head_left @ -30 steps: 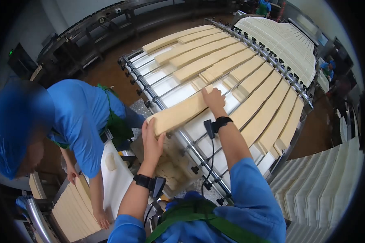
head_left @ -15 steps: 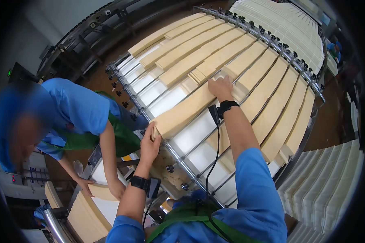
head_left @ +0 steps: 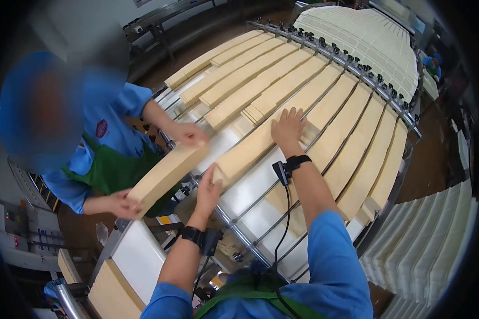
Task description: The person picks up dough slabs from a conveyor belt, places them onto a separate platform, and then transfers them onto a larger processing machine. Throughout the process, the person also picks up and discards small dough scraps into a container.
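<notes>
My left hand (head_left: 208, 190) holds the near end of a long stack of pale yellow sheets (head_left: 245, 155), its fingers closed at the end face. This stack lies on a white belt between metal rods. Flat on the stack's far part rests my right hand (head_left: 288, 130), fingers stretched and apart. Several similar stacks (head_left: 340, 143) lie side by side to the right, and more (head_left: 250, 80) to the left, separated by the rods. Both my wrists carry black bands with a small device and cable.
At the left, a co-worker (head_left: 101, 138) in blue with a green apron carries another stack (head_left: 167, 178) in both hands. A metal bar with black knobs (head_left: 351, 69) crosses the far end. White folded sheets (head_left: 420, 244) stand at the right. More yellow sheets (head_left: 114, 290) lie at lower left.
My stack has slid away from me, with both hands still at it. My right hand's fingers have spread out flat. The co-worker has lifted a stack from lower left toward the belt.
</notes>
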Demonstrator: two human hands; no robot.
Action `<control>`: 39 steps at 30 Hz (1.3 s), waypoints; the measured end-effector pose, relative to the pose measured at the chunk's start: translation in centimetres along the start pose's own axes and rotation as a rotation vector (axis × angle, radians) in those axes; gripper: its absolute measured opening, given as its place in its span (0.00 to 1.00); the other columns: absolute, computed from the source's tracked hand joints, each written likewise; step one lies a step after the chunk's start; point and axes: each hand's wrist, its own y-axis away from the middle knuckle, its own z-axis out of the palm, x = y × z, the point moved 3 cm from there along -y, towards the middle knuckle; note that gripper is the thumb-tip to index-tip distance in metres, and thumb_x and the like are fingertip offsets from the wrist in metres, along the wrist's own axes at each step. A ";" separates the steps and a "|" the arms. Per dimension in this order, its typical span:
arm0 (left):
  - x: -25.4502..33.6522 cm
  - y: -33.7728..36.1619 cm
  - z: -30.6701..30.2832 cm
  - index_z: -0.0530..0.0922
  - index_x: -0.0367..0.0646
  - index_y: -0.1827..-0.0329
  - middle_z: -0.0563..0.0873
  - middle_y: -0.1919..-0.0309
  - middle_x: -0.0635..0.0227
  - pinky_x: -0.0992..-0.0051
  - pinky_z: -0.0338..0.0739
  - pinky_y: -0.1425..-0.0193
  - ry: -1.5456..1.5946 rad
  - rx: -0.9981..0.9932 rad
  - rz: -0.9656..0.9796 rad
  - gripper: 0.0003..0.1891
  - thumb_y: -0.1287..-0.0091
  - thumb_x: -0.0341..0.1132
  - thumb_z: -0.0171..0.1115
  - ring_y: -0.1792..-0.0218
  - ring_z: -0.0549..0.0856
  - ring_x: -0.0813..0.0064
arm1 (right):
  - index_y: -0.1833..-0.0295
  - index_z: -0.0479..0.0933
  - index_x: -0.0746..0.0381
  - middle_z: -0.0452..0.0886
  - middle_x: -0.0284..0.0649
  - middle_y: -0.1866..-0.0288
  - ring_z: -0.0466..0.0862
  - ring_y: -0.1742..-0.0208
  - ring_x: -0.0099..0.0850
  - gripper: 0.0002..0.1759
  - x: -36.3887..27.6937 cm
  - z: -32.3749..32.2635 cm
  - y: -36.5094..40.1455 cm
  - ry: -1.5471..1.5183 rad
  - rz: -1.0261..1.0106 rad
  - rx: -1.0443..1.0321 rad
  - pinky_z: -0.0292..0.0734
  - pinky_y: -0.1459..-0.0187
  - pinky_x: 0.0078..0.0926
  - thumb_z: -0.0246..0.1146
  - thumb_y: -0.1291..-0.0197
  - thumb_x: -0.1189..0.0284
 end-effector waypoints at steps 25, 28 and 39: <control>-2.8 41.2 -24.8 0.75 0.31 0.48 0.81 0.55 0.56 0.70 0.73 0.47 -0.404 1.089 -0.355 0.15 0.36 0.30 0.60 0.56 0.79 0.68 | 0.65 0.79 0.61 0.80 0.44 0.66 0.78 0.60 0.44 0.11 -19.5 -3.2 38.0 -0.453 -1.373 -0.361 0.71 0.56 0.46 0.56 0.39 0.65; -7.9 48.8 -28.2 0.71 0.30 0.44 0.76 0.48 0.48 0.61 0.66 0.38 -0.732 1.286 -0.472 0.26 0.40 0.37 0.65 0.46 0.75 0.54 | 0.62 0.78 0.62 0.81 0.44 0.64 0.78 0.57 0.46 0.12 -23.5 -0.7 41.4 -0.778 -1.226 -0.467 0.70 0.51 0.44 0.61 0.45 0.65; -7.0 55.8 -32.5 0.56 0.34 0.34 0.64 0.44 0.37 0.55 0.66 0.40 -0.677 1.132 -0.980 0.45 0.48 0.47 0.70 0.45 0.68 0.39 | 0.38 0.66 0.66 0.62 0.49 0.34 0.58 0.32 0.46 0.33 -39.6 8.4 57.1 -0.296 -1.371 -0.506 0.57 0.35 0.45 0.64 0.46 0.61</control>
